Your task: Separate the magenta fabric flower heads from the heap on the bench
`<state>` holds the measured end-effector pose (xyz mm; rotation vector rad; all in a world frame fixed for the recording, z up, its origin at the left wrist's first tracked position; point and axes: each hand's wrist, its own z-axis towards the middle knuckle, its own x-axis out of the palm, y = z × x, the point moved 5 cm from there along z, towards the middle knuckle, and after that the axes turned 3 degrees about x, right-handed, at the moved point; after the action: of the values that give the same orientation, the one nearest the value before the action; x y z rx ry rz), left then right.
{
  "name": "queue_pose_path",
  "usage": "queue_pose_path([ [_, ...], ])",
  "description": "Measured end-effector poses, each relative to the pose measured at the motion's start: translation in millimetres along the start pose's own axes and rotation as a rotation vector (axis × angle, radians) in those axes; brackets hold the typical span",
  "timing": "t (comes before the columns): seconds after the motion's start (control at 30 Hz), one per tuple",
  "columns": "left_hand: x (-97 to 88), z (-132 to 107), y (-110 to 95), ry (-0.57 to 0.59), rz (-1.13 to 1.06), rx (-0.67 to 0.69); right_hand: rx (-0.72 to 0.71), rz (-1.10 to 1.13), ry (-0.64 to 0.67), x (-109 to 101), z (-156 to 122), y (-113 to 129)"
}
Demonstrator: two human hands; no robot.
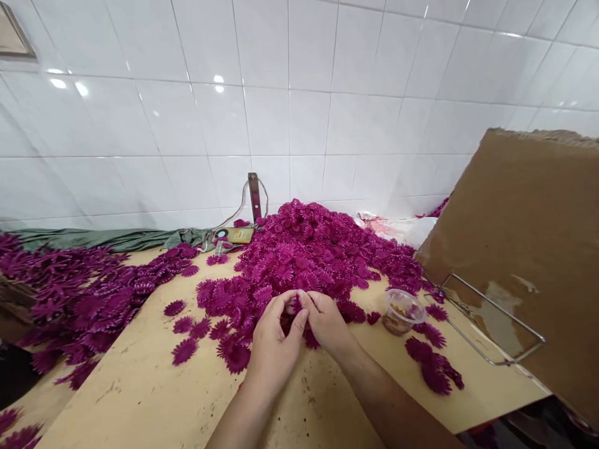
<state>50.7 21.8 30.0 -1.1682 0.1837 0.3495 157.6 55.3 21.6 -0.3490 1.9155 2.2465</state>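
My left hand [279, 330] and my right hand [324, 318] meet at the fingertips over the near edge of a big heap of magenta fabric flowers [309, 249]. Thumbs and fingers of both hands pinch together around one magenta flower piece [296, 304], of which only a little shows between them. Loose round flower pieces with jagged rims lie on the table left of my left hand, such as a single flower [184, 350]. To the right of my right hand stands a clear plastic tub [403, 312] with small brownish bits inside.
A yellowish phone-like object [238, 235] lies behind the heap's left side, near an upright metal bracket [254, 196] with a cord. More magenta petals [88, 299] pile up at left. A cardboard sheet [524, 249] and a bent wire frame [496, 362] lean at right.
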Motion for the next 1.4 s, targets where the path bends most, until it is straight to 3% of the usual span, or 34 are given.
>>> queue_pose_path([
  [0.13, -6.1, 7, -3, -0.044, 0.066, 0.05, 0.029, 0.2, 0.141, 8, -5, 5],
  [0.27, -10.3, 9, 0, -0.065, 0.136, -0.024, 0.121, 0.31, 0.243, 16, -12, -1],
  [0.4, -6.4, 10, 5, -0.032, 0.1, -0.111, 0.049, 0.15, 0.119, 11, -10, -3],
  [0.5, -6.4, 11, 2, -0.097, 0.041, -0.06, 0.027, 0.029, 0.038, 6, -6, -2],
  [0.67, 1.2, 10, -2, 0.02, -0.07, -0.023, 0.055, 0.2, 0.065, 1, -3, 2],
  [0.83, 0.8, 20, -5, -0.019, 0.05, -0.029, 0.086, 0.24, 0.129, 2, -8, 5],
  [0.97, 5.2, 34, -5, -0.069, -0.017, -0.091, -0.027, 0.106, 0.008, -3, -10, 14],
  [1.07, -10.1, 52, 0, -0.225, -0.126, -0.139, -0.024, -0.028, -0.006, -3, -21, 17],
  [1.13, -33.2, 63, 11, -0.415, -0.22, -0.225, -0.002, -0.085, 0.05, -4, -32, 16],
  [1.2, -55.2, 73, 19, -0.512, -0.209, -0.224, 0.018, -0.083, 0.072, -10, -38, 15],
  [1.3, -68.1, 81, 25, -0.406, -0.034, -0.114, 0.064, -0.007, 0.035, -23, -33, 14],
  [1.4, -64.0, 71, 21, -0.326, 0.166, -0.036, 0.077, 0.098, 0.013, -29, -20, 18],
])
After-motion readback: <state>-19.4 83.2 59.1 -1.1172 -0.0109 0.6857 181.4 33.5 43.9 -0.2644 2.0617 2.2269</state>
